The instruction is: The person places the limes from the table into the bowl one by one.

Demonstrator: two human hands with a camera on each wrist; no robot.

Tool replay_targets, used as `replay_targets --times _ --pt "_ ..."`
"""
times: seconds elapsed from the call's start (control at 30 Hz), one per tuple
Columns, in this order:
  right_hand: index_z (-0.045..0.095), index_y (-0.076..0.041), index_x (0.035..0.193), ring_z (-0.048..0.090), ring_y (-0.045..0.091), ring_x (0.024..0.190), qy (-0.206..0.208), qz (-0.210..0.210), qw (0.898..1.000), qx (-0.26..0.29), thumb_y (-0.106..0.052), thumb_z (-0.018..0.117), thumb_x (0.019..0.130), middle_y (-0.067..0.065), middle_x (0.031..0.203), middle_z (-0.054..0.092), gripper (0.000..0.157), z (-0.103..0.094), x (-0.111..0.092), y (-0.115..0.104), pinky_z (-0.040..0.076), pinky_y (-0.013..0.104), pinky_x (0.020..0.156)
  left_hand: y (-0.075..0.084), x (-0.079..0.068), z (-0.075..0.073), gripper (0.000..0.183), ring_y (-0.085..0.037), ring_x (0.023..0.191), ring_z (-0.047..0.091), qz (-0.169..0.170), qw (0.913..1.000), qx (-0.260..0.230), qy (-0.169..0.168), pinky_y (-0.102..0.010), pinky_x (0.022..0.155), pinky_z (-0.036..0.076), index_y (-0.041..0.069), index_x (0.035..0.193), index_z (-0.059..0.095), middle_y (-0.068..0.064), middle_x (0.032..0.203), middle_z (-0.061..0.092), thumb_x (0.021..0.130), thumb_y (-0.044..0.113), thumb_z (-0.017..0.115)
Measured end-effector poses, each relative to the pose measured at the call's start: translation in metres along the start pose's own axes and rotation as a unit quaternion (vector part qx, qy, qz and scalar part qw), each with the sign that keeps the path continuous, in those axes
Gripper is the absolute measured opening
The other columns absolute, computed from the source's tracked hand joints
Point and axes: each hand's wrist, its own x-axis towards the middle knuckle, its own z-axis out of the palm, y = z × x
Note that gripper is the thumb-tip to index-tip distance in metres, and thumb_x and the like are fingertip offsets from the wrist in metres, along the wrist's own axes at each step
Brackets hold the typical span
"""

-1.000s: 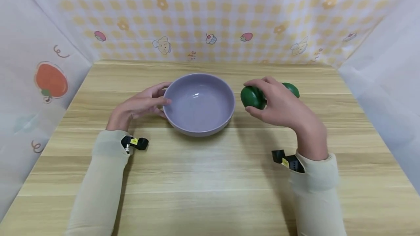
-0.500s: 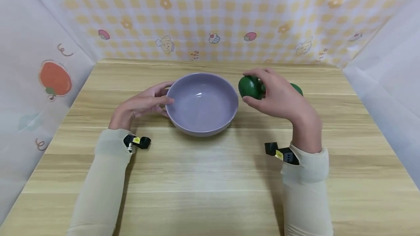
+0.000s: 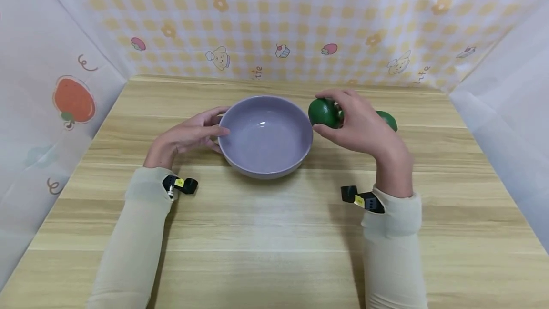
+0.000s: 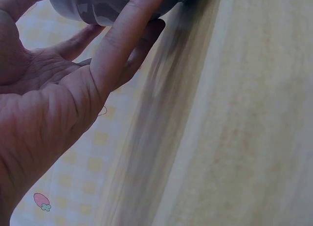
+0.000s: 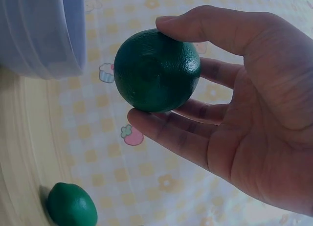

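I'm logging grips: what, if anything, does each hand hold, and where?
The right hand holds a green fruit by opposite sides; the left hand the purple bowl by its rim's left side.

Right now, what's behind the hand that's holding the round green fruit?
Another green fruit peeks out past the right hand, on the table. From the head camera, the hand hides the rest of it, so I can't tell whether anything else sits there.

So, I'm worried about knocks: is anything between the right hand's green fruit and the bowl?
Nothing visible is: the right wrist view shows only a gap between the held fruit and bowl. Another green fruit lies on the table, away from the bowl.
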Motion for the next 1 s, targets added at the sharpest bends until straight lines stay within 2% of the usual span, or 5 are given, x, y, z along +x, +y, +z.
replay_targets --times 0.17,0.4,1.0 --pt "0.058 -0.014 0.148 0.058 0.032 0.114 -0.001 -0.011 1.0 0.004 -0.024 0.077 0.095 0.016 0.143 0.057 0.058 0.004 0.006 -0.004 0.057 0.045 0.09 0.001 0.0 0.0 0.076 -0.035 0.13 0.061 -0.002 1.0 -0.002 0.002 -0.052 0.092 0.067 0.017 0.169 0.023 -0.021 0.167 0.035 0.103 0.006 0.058" --pt "0.056 -0.015 0.15 0.056 0.031 0.123 -0.006 -0.007 1.0 0.013 -0.025 0.078 0.095 0.014 0.143 0.057 0.06 0.01 0.014 -0.01 0.057 0.045 0.094 0.0 0.0 0.0 0.074 -0.033 0.127 0.063 0.003 1.0 -0.003 -0.001 -0.053 0.091 0.067 0.016 0.168 0.024 -0.021 0.164 0.036 0.103 0.006 0.058" --pt "0.056 -0.013 0.147 0.059 0.032 0.128 -0.021 -0.036 0.998 0.046 -0.024 0.082 0.093 0.011 0.148 0.055 0.062 0.031 0.033 -0.015 0.063 0.047 0.096 0.002 -0.001 -0.001 0.077 -0.032 0.128 0.063 0.0 0.9999 -0.009 -0.008 -0.054 0.093 0.066 0.015 0.169 0.021 -0.02 0.168 0.033 0.103 0.007 0.06"
